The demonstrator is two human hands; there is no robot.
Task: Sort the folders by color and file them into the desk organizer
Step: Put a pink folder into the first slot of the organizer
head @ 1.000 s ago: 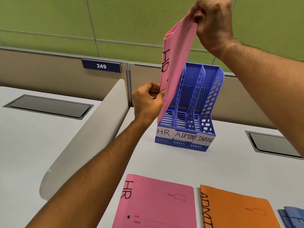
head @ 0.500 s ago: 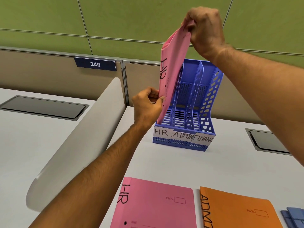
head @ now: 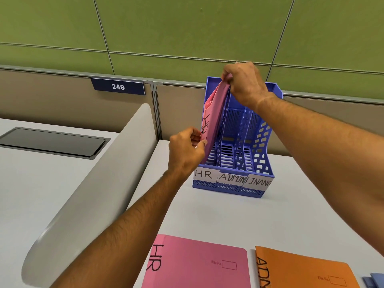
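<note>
A blue three-slot desk organizer (head: 259, 163) stands on the white desk, its front labelled HR, ADMIN and FINANCE. A pink folder (head: 214, 121) marked HR stands upright in the leftmost HR slot, its lower end down inside. My right hand (head: 243, 84) pinches the folder's top corner. My left hand (head: 185, 152) pinches its front edge lower down. A second pink HR folder (head: 199, 265) lies flat on the desk in front, an orange ADMIN folder (head: 301, 269) to its right, and a blue folder's corner (head: 376, 280) shows at the bottom right.
A curved grey divider panel (head: 89, 194) runs along the left side of the desk. A dark cable hatch (head: 52, 142) sits in the neighbouring desk. A partition with a "249" sign (head: 118, 86) and a green wall stand behind the organizer.
Both hands have lowered the pink folder from above the organizer down into the HR slot. The view has tilted slightly upward.
</note>
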